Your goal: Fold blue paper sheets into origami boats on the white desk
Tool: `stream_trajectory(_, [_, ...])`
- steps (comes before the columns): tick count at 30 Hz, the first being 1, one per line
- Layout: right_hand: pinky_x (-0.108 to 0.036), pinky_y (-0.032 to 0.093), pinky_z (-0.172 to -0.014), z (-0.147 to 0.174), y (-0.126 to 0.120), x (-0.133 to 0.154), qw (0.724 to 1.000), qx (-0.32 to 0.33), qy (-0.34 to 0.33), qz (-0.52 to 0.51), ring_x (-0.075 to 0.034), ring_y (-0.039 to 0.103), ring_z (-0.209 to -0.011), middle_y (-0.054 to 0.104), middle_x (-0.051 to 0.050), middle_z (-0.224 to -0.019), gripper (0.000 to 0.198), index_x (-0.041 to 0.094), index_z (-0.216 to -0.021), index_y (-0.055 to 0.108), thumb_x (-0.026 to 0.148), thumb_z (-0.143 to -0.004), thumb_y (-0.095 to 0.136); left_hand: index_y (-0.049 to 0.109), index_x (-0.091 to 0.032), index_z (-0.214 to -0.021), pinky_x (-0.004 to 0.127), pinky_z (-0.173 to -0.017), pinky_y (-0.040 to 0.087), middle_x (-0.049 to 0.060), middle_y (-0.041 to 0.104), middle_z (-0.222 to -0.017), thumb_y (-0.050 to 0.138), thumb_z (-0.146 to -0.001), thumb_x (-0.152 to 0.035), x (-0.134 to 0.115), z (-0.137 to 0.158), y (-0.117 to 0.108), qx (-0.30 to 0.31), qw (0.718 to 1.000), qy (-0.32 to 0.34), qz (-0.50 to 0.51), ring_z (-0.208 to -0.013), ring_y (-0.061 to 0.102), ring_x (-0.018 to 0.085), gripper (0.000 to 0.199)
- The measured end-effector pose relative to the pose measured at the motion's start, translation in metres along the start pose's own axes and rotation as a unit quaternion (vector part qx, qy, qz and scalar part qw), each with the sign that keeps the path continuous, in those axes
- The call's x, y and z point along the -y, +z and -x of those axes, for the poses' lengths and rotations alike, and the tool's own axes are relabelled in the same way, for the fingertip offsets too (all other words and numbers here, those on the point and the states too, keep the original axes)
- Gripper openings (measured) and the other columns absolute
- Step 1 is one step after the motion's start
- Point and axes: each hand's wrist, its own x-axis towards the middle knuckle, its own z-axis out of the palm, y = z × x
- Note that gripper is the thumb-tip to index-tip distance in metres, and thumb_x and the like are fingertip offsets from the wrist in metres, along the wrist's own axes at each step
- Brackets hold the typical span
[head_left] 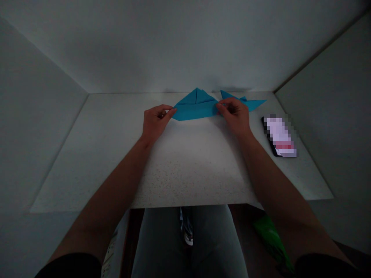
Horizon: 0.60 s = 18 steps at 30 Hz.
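A folded blue sheet of paper (193, 111) with a triangular peak at its top stretches between my two hands near the back of the white table (185, 154). My left hand (156, 119) pinches its left end between thumb and fingers. At the right end, the thumb and fingertips of my right hand (235, 115) grip the same paper. Just behind and right of that hand is a folded blue paper boat (255, 104) with pointed ends, partly hidden by the hand.
On the right side of the table lies a phone (279, 137), its screen lit and blurred. A wall (174, 46) rises behind the table, with panels on both sides. Below the front edge are my legs (162, 243) and a green bag-like item (269, 235).
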Motion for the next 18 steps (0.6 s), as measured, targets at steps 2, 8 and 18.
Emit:
stream_trajectory(2, [-0.041,0.06,-0.071,0.0,0.001,0.0,1.0,0.0,-0.004,-0.007,-0.021,0.067,-0.075,0.065,-0.001,-0.078,0.045,0.03,-0.099,0.076,0.074,-0.091,0.079,0.084,-0.025,-0.085,0.027,-0.052,0.034,-0.002,0.067,-0.063,0.082,-0.09,-0.061,-0.002,0.0,0.0,0.002,1.0,0.005,-0.012,-0.051,0.045,0.011,0.036])
stream_trajectory(8, [-0.038,0.059,-0.066,0.001,0.001,0.0,1.0,0.005,-0.006,-0.008,-0.022,0.067,-0.08,0.067,-0.003,-0.086,0.045,0.031,-0.105,0.076,0.074,-0.091,0.08,0.083,-0.025,-0.089,0.027,-0.048,0.03,-0.001,0.071,-0.066,0.083,-0.091,-0.057,-0.002,-0.001,0.0,-0.017,1.0,0.003,-0.01,-0.048,0.044,0.01,0.032])
stream_trajectory(18, [-0.037,0.057,-0.058,0.0,0.001,-0.014,0.998,0.038,0.016,-0.046,-0.019,0.06,-0.064,0.053,0.003,-0.071,0.049,0.033,-0.104,0.071,0.076,-0.084,0.086,0.078,-0.023,-0.092,0.022,-0.046,0.028,0.007,0.08,-0.122,0.091,-0.084,-0.045,0.0,-0.002,0.002,0.035,0.998,-0.001,0.048,-0.055,0.044,0.004,0.026])
